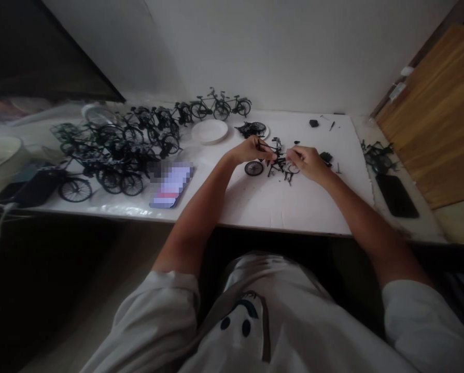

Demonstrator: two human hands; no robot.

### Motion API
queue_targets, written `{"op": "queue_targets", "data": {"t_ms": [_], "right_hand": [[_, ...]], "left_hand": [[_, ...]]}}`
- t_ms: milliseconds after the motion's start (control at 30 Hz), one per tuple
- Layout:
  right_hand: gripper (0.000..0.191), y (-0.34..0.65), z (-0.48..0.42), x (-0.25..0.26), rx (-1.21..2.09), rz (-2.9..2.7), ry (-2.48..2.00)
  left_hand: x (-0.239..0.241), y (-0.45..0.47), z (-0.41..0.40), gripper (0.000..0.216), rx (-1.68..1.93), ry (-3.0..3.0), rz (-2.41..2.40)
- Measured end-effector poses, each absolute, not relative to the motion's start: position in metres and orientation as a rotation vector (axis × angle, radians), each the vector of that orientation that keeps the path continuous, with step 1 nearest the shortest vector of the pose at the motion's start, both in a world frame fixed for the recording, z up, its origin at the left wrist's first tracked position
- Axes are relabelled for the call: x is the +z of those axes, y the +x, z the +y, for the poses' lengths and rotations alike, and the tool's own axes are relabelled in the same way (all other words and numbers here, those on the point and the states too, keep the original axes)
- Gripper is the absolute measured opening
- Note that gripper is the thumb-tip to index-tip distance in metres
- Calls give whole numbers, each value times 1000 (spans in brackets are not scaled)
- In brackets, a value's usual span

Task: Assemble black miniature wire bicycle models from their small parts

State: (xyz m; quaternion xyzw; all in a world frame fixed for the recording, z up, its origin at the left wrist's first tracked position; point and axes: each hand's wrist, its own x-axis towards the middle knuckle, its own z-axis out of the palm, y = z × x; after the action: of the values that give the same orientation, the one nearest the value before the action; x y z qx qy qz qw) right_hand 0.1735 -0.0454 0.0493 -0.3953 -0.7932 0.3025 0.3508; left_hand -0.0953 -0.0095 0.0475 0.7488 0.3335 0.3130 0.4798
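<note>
Over the white board, my left hand (253,149) is closed in a pinch on a black miniature bicycle frame (277,155). From the other side my right hand (306,161) reaches in with fingertips pinched close to the frame; whatever lies between them is too small to make out. A loose miniature wheel (254,167) is just below my left hand. Thin black bicycle parts (289,177) are scattered under both hands. Beyond my left hand, more dark parts (252,128) are heaped on a small white dish.
Many assembled miniature bicycles (118,150) crowd the left side, and several (220,106) line the wall. A white plate (210,132) sits at the back. A lit phone (172,185) lies left of my arm, a dark phone (397,195) at right. Wooden board (441,114) stands far right.
</note>
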Motion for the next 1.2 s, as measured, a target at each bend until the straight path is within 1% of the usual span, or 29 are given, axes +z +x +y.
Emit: {"op": "queue_targets", "data": {"t_ms": [100,200,300,567,767,900,1033,1100,1200], "right_hand": [[62,175,-43,50,506,-2172,-945],[53,177,-41,50,452,-2209,-942],[51,179,-40,48,531,-2221,-993],[66,179,-43,41,928,-2108,-1073],[68,181,-40,40,1098,-2028,-1091],[69,189,-32,43,968,-2062,-1070],[70,199,-23,53,668,-1996,-1069],[61,204,-18,58,536,-1979,-1051],[43,212,-12,58,420,-1966,-1059]], "left_hand": [[50,-95,-12,31,761,1797,812],[51,-94,-15,30,790,1760,826],[50,-92,-16,30,776,1753,845],[48,-92,-17,35,760,1803,860],[43,-90,-13,37,776,1829,844],[38,-85,-11,36,793,1795,826],[35,-79,-11,42,926,1661,877],[33,-76,-9,45,1013,1583,905],[26,-73,-4,44,1127,1495,930]]}}
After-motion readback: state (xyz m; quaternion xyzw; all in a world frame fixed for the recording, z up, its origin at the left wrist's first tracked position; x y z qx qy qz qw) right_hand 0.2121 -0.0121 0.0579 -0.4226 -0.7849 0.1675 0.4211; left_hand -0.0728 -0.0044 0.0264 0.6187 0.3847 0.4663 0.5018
